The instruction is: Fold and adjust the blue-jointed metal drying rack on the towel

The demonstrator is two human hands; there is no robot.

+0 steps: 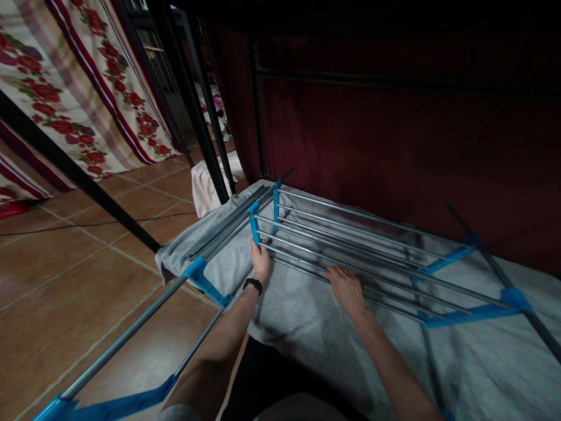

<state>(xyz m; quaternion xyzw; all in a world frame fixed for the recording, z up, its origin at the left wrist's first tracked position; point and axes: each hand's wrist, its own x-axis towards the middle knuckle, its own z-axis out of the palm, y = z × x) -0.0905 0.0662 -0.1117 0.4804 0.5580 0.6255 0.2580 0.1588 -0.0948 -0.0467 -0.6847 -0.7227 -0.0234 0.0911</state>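
A rack section of thin metal rods (350, 210) with blue plastic end brackets lies across the grey cloth in front of me. My left hand (260, 260), with a dark wristband (253, 285), grips the lower end of the near left blue bracket (254, 224), where the rods meet it. Farther right, my right hand (346, 287) has its fingers curled over the nearest rods, partly hiding them. At the rack's right end, another blue bracket (473, 317) joins a thicker grey tube (541, 333).
Several loose grey tubes (232, 225) lie on the cloth (298, 327) at left. Another tube frame (127, 331) with blue brackets (205, 283) extends left over the tiled floor (79, 286). Black metal posts (193, 99), a dark red curtain (394, 140) and a floral curtain (87, 88) surround this spot.
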